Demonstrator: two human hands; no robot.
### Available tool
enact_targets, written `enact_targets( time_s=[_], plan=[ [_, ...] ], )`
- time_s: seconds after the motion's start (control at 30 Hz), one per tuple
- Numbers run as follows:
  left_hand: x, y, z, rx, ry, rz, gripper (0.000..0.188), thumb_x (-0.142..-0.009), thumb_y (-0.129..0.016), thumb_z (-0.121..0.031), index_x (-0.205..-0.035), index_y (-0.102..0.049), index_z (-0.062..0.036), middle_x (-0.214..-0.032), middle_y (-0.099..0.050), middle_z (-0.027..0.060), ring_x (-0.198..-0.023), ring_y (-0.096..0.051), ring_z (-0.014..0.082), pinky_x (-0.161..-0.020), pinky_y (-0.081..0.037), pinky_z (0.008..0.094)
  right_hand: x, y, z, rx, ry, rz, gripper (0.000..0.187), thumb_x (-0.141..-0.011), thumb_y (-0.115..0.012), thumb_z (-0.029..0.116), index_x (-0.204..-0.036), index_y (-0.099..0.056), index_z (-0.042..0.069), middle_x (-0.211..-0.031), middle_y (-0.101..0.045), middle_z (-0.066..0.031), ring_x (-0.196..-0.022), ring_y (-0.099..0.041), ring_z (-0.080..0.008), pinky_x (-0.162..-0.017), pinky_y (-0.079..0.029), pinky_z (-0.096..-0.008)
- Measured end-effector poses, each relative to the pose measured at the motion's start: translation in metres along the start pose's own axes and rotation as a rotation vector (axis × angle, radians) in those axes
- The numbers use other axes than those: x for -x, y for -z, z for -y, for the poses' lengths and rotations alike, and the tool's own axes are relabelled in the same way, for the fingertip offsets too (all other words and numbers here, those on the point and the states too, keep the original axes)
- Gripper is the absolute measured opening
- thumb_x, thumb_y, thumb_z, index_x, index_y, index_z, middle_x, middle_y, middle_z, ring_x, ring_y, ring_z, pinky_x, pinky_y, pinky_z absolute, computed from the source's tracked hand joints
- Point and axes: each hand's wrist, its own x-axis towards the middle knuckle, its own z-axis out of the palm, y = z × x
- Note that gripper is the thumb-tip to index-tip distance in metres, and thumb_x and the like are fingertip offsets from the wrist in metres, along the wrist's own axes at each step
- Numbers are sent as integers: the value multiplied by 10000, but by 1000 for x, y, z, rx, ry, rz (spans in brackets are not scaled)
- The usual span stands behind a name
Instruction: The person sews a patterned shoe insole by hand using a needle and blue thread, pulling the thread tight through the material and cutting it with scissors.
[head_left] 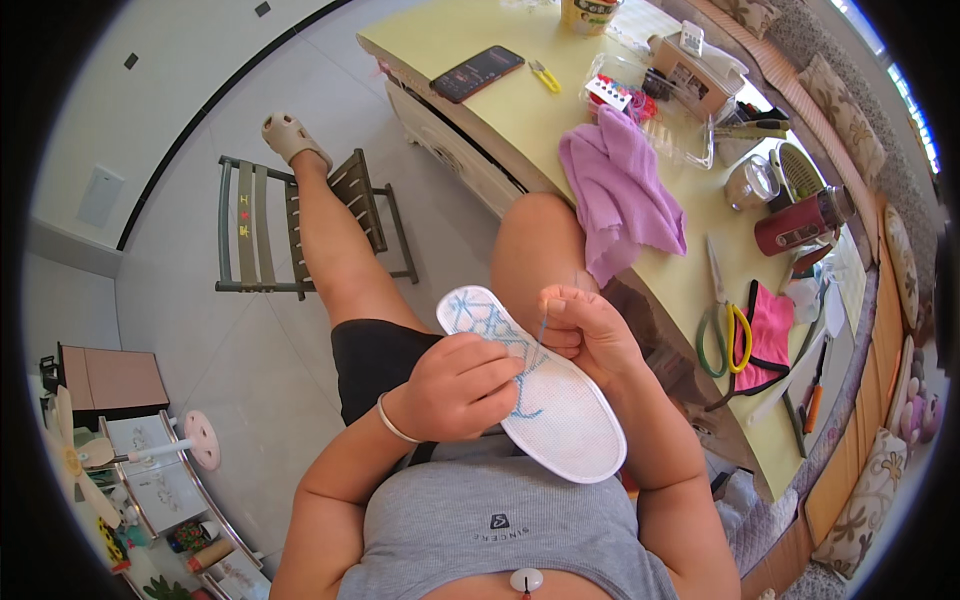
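A white shoe insole (567,425) with a blue stitched pattern on its upper half lies tilted over my lap. My left hand (455,388), with a bangle at the wrist, is closed at the insole's left edge, its fingers bent over the top face near the stitching. On the other side, my right hand (592,325) pinches a blue thread (541,335) between thumb and fingertips, just above the insole. The thread runs down toward the stitched part beside my left fingertips. Whether a needle is in either hand is too small to tell.
To the right stands a yellow-topped table (545,125) with a purple cloth (625,190), a phone (478,74), yellow snips (545,76), scissors (723,330), a pink-black cloth (765,340), a maroon flask (800,222) and a clear thread box (675,130). My foot rests on a folding stool (258,225).
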Motion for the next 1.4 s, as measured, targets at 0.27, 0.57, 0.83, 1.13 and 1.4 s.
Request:
enact_targets(
  time_s=[0.27, 0.57, 0.83, 1.13, 1.4],
  plan=[
    [15, -34, 0, 1220, 1077, -67, 223, -807, -731, -95, -961, -605, 4, -891, -635, 54, -772, -603, 109, -709, -499, 242, 15, 28, -21, 7, -61, -18, 72, -888, -608, 101, -895, -592, 31, -624, -406, 71, -518, -310, -26, -463, -241, -187],
    [-16, -63, -10, 1425, 1303, -30, 103, -812, -691, -6, -898, -639, 17, -803, -632, 42, -645, -568, 72, -563, -466, 201, 31, 36, -13, 122, -60, -213, 82, -882, -631, 110, -867, -605, 33, -726, -573, 13, -557, -413, -13, -505, -336, -161],
    [-23, -66, -11, 1333, 1482, 22, 56, -788, -720, -18, -804, -676, 14, -655, -626, 36, -524, -537, 61, -474, -417, 191, 40, 50, -17, 433, 99, -282, 57, -865, -618, 44, -906, -615, 4, -704, -539, 52, -574, -423, 0, -509, -339, -170],
    [-21, -71, -10, 1264, 1518, 94, 71, -778, -721, -24, -814, -686, 26, -639, -630, 53, -512, -542, 71, -475, -423, 191, 49, 55, -15, 804, 190, -303, 51, -796, -663, 12, -824, -621, 5, -584, -423, 84, -542, -359, 0, -490, -301, -194],
    [-20, -71, -12, 1284, 1540, 94, 68, -774, -725, -26, -806, -690, 22, -631, -628, 54, -511, -547, 70, -476, -427, 188, 51, 49, -14, 939, 234, -293, 52, -776, -668, 26, -803, -630, 3, -536, -384, 65, -507, -341, -18, -471, -296, -212]
  ],
)
